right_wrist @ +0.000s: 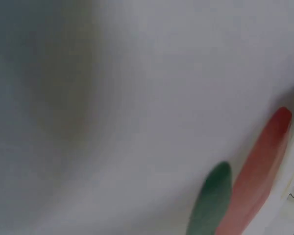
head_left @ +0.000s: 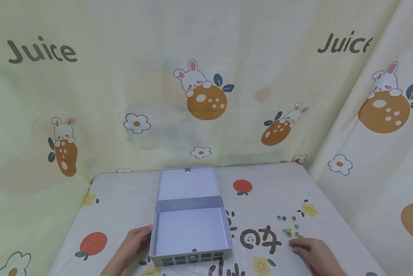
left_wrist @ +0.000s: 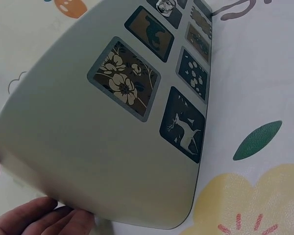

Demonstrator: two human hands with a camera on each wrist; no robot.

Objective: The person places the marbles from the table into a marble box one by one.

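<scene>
A pale rectangular tin box [head_left: 226, 230] stands with its hinged lid [head_left: 189, 184] laid back behind it. Inside, near the front wall, lies one dark blue glass marble [head_left: 194, 250]. My left hand [head_left: 132, 245] rests against the box's left side; in the left wrist view its fingers [left_wrist: 44, 220] touch the wall's edge. On the right of the table, several small glass marbles in blue, green, yellow and amber lie loosely grouped, one green marble [head_left: 297, 234] among them. Just in front of them is my right hand [head_left: 315, 253], fingers extended leftward, no marble visible between them. The right wrist view shows only blurred tablecloth.
The printed tablecloth [head_left: 123, 199] has fruit, flowers and dark lettering. A patterned curtain [head_left: 151, 76] hangs behind the table and along both sides. Small picture panels [left_wrist: 127, 81] and a metal clasp [head_left: 192, 257] mark the box's front.
</scene>
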